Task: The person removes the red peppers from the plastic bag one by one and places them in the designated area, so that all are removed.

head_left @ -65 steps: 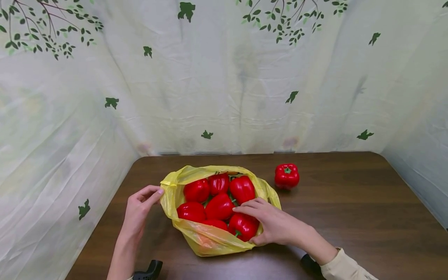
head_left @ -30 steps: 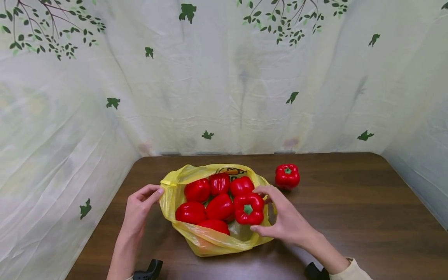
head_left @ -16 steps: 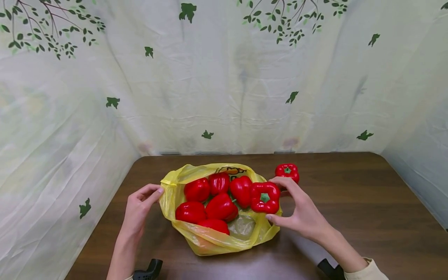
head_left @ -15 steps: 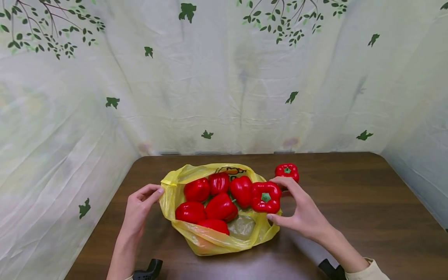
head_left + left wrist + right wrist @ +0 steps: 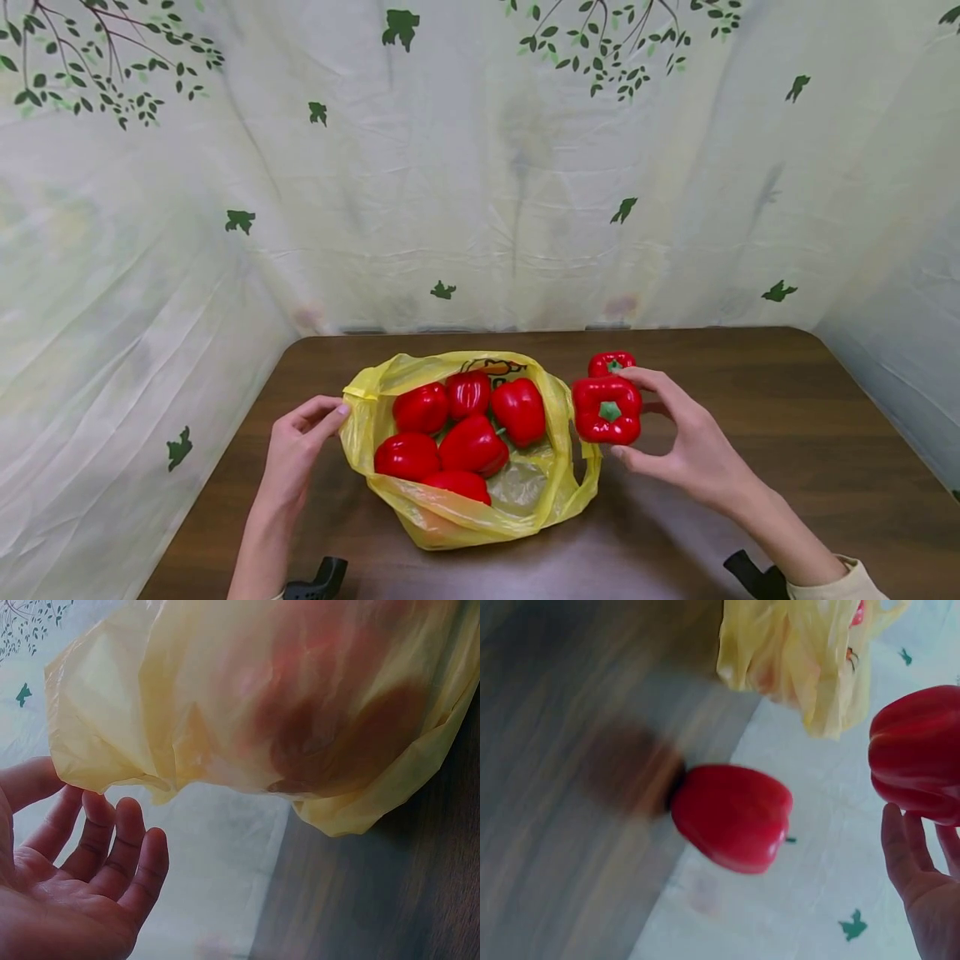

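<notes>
A yellow plastic bag [image 5: 420, 517] lies wide-mouthed on the table with several red bell peppers [image 5: 471, 446] inside. My left hand [image 5: 298, 446] pinches the bag's left rim between thumb and forefinger; in the left wrist view the other fingers hang loosely below the bag [image 5: 247, 750]. To the right of the bag, my right hand [image 5: 693, 437] holds a red bell pepper [image 5: 607, 410] by its sides, green stem toward the head camera. Behind it stands another bell pepper [image 5: 609, 361], partly hidden in the head view; the right wrist view shows this standing pepper [image 5: 731, 817] whole.
The dark wooden table [image 5: 787, 400] stretches to the right of the bag. A pale curtain [image 5: 480, 208] with printed leaves hangs behind the table and along both sides. Black wrist straps [image 5: 318, 579] sit on the forearms.
My right hand has taken one bell pepper out of the bag and carried it rightward past the rim, baring the bag's bottom there. The left hand has stayed at the left rim.
</notes>
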Motion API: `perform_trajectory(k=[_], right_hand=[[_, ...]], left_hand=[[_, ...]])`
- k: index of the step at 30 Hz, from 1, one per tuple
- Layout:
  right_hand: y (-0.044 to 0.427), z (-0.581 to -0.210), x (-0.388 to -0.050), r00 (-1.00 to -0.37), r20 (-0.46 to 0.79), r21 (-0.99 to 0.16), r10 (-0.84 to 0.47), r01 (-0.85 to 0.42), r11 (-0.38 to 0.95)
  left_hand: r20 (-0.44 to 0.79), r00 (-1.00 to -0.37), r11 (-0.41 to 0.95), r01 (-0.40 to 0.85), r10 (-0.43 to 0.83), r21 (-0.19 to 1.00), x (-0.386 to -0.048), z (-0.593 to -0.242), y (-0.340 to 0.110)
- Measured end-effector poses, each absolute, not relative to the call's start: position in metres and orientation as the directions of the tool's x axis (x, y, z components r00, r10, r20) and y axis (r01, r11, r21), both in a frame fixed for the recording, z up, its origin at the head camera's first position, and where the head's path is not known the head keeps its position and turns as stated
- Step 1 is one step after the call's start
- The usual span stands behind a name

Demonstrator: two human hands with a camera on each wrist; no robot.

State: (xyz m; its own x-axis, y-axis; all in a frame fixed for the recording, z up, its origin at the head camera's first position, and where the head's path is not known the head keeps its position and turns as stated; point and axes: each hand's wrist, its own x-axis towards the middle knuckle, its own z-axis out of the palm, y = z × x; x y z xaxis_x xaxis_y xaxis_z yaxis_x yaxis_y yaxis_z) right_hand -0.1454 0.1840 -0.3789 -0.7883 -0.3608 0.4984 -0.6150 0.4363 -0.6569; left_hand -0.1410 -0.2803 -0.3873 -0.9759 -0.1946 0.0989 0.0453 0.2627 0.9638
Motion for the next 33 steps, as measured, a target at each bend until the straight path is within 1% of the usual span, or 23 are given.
perform_trajectory(k=[10,18,22,29,33], right_hand=[[0.212,-0.369,-0.144,-0.765,0.555,-0.613,-0.327,-0.641,0.461],[0.22,-0.352,-0.136,-0.786,0.555,-0.6,-0.273,-0.605,0.523],[0.232,-0.361,-0.142,-0.792,0.556,-0.607,-0.251,-0.593,0.529],[0.252,-0.376,-0.158,-0.849,0.495,-0.643,-0.186,-0.502,0.579],[0.259,-0.383,-0.164,-0.862,0.479,-0.642,-0.169,-0.475,0.603]], left_hand=[[0.11,-0.975,0.254,0.059,-0.193,0.965,-0.142,-0.387,-0.28],[0.101,-0.974,0.249,0.048,-0.204,0.967,-0.14,-0.386,-0.279],[0.099,-0.973,0.256,0.044,-0.207,0.966,-0.14,-0.386,-0.279],[0.119,-0.974,0.262,0.066,-0.194,0.963,-0.14,-0.386,-0.279],[0.119,-0.974,0.26,0.066,-0.194,0.963,-0.14,-0.386,-0.279]])
